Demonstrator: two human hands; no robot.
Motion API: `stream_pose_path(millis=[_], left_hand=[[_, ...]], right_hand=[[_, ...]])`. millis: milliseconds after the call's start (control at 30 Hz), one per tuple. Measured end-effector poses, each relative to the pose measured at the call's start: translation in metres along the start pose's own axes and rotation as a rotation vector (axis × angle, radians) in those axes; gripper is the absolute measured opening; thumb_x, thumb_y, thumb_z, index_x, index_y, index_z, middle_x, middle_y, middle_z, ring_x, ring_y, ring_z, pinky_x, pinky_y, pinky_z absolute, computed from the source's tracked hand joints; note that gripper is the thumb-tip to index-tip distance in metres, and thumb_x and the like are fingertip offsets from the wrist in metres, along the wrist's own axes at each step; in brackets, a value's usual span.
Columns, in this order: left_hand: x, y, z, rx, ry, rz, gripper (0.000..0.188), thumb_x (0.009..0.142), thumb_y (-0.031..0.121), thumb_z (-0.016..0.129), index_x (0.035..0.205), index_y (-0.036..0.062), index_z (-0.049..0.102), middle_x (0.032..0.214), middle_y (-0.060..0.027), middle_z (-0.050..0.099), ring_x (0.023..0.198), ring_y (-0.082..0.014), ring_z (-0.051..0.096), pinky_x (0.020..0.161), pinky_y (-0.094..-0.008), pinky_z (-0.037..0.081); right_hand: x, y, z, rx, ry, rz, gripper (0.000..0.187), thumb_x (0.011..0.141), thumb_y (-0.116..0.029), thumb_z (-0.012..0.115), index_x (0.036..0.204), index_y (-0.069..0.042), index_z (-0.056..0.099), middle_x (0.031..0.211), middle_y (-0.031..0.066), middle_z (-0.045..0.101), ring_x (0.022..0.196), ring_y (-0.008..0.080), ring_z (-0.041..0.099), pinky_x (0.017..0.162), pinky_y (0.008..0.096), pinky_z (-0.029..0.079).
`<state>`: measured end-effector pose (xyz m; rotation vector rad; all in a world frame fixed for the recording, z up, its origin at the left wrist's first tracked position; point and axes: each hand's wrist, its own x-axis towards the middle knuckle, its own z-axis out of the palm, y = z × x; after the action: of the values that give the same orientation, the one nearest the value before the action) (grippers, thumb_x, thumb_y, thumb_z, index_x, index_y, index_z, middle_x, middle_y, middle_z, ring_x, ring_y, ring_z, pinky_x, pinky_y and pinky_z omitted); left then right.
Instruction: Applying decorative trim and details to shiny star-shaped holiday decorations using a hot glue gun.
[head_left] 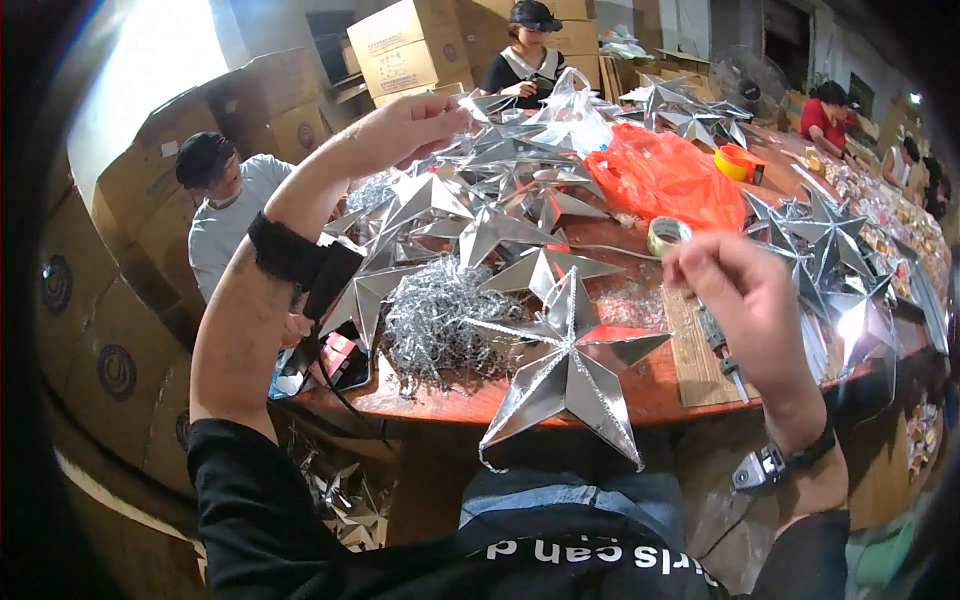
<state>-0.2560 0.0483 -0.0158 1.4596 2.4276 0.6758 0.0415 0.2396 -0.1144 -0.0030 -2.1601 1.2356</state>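
Note:
A silver foil star point(590, 385) with sparkly tinsel trim along its ridges is in front of me, its lower points reaching past the table's near edge. A loose tinsel end dangles from its lower left point. My left hand point(425, 122) is raised high over the pile of plain silver stars point(490, 232), its fingers pinched together. My right hand point(738, 295) is up to the right of the trimmed star, fingers curled in. Whatever either hand holds, if anything, is too small to make out. A heap of silver tinsel point(445, 320) lies left of the star.
A glue gun point(716, 335) rests on cardboard point(700, 370) below my right hand. Tape rolls point(738, 163) and a red plastic bag point(665, 180) lie farther back. Trimmed stars point(825, 240) crowd the right side. Co-workers point(232, 195) sit around the table; cartons point(410, 45) stand behind.

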Motion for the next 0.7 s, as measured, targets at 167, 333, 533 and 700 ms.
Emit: stream_pose_path(millis=[167, 333, 533, 700], left_hand=[[-0.007, 0.062, 0.041, -0.461, 0.108, 0.394, 0.028, 0.095, 0.027, 0.058, 0.116, 0.0087, 0.057, 0.067, 0.0038, 0.054, 0.05, 0.001, 0.037, 0.043, -0.0168, 0.026], [-0.019, 0.1, 0.093, -0.457, -0.054, 0.462, 0.038, 0.091, 0.013, 0.061, 0.126, 0.0052, 0.046, 0.081, 0.0015, 0.062, 0.067, -0.0004, 0.051, 0.055, -0.0161, 0.036], [-0.022, 0.084, 0.105, -0.403, -0.179, 0.414, 0.025, 0.09, 0.012, 0.062, 0.113, 0.0021, 0.055, 0.079, 0.0, 0.063, 0.073, -0.0037, 0.056, 0.062, -0.0186, 0.043], [-0.037, 0.053, 0.11, -0.331, -0.287, 0.252, 0.014, 0.085, 0.006, 0.066, 0.096, -0.0021, 0.066, 0.083, -0.0027, 0.065, 0.076, -0.0074, 0.059, 0.069, -0.0228, 0.049]], right_hand=[[0.044, 0.007, 0.026, 0.357, 0.136, -0.259, 0.045, 0.085, -0.014, 0.07, 0.12, 0.002, 0.048, 0.107, 0.0082, 0.059, 0.098, 0.0148, 0.059, 0.086, 0.0286, 0.048], [0.031, 0.003, 0.041, 0.583, -0.002, -0.092, 0.062, 0.082, -0.014, 0.073, 0.131, 0.002, 0.038, 0.103, 0.0095, 0.06, 0.091, 0.014, 0.06, 0.077, 0.0248, 0.049], [0.004, 0.005, 0.012, 0.495, -0.159, 0.275, 0.022, 0.094, -0.017, 0.058, 0.099, 0.003, 0.062, 0.083, -0.001, 0.062, 0.073, 0.0035, 0.053, 0.064, 0.0181, 0.042], [-0.025, 0.021, -0.021, 0.225, -0.371, 0.442, 0.023, 0.097, -0.019, 0.053, 0.09, 0.001, 0.061, 0.077, 0.0003, 0.061, 0.074, 0.0053, 0.056, 0.068, 0.0202, 0.044]])
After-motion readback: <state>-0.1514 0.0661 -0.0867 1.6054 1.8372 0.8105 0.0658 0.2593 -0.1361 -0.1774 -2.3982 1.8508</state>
